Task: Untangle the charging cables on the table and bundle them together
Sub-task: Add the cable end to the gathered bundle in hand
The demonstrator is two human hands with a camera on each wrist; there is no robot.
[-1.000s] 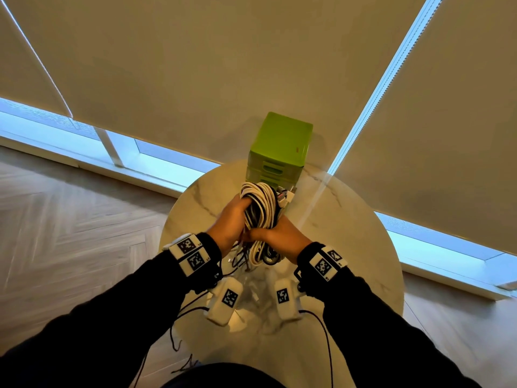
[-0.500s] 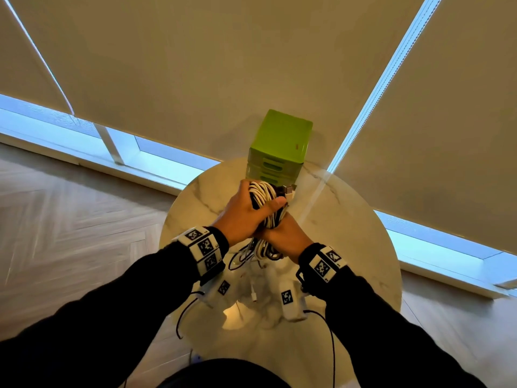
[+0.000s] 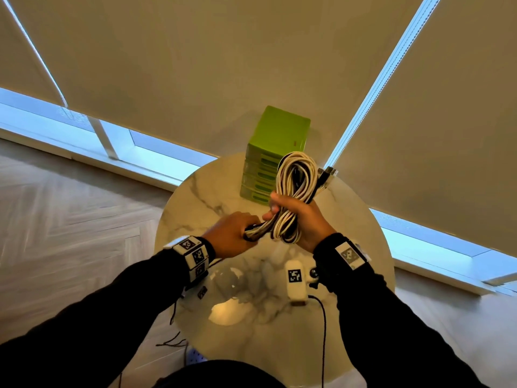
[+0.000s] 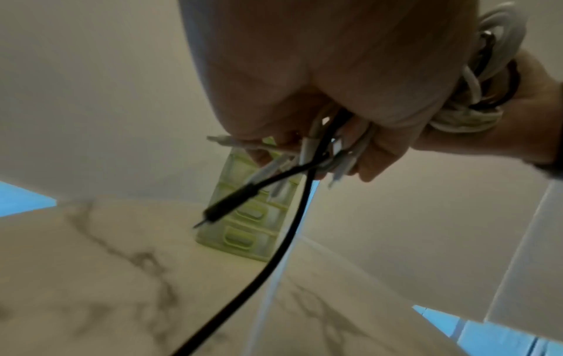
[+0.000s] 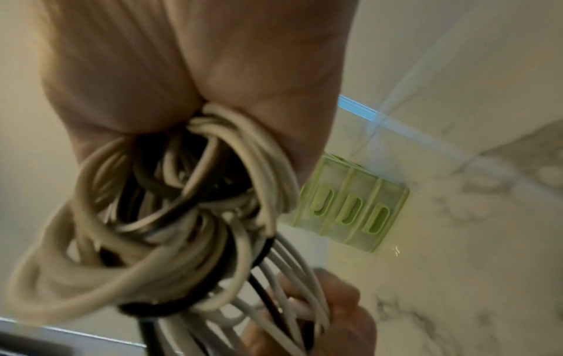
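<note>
Right hand [image 3: 303, 219] grips the cable coil [image 3: 293, 191] — left hand [image 3: 230, 233] clutches its loose ends.

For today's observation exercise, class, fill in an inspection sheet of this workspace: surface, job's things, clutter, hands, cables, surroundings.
Surface: round marble table.
Job's things: coiled cable bundle, white and black, held above the table.
Clutter: green drawer box at the table's far edge.
Hands: right hand grips the coil; left hand grips the loose cable ends.
Cables: thin black wires trail from the wrist cameras.
Surroundings: drawn roller blinds, herringbone floor.
</note>
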